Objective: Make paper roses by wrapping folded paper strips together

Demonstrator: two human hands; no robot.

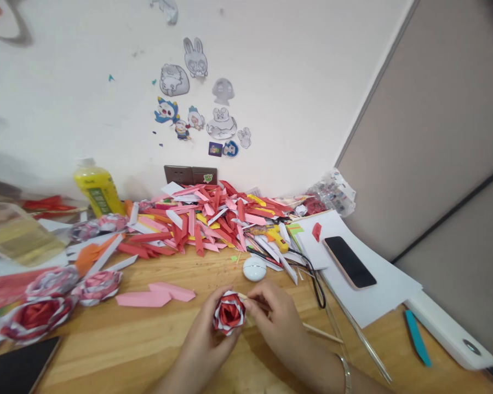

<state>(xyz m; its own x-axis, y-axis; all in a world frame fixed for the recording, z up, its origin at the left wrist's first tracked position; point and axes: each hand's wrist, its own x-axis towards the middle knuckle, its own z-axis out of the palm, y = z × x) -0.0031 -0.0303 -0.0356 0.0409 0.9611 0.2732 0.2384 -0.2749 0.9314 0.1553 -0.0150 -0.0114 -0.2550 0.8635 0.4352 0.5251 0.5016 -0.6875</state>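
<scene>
A folded paper rose (230, 312), red at its centre with white-edged petals, rests between the thumb and fingers of my left hand (207, 328). My right hand (273, 314) pinches a thin wooden stick (322, 332). One tip of the stick meets the upper right rim of the rose, while its far end sticks out behind my wrist. Just beyond my hands sits a glossy white egg-shaped object (254, 268). Two pink folded paper strips (154, 295) lie on the wooden table (119, 350) to the left of the rose.
A big heap of folded paper pieces (201, 219) lies along the wall. Finished paper roses (36, 317) and a yellow drink bottle (98, 189) are at left. A yellow glue gun (277, 238), a phone (350, 261) on white paper and a teal strip (418, 337) are at right.
</scene>
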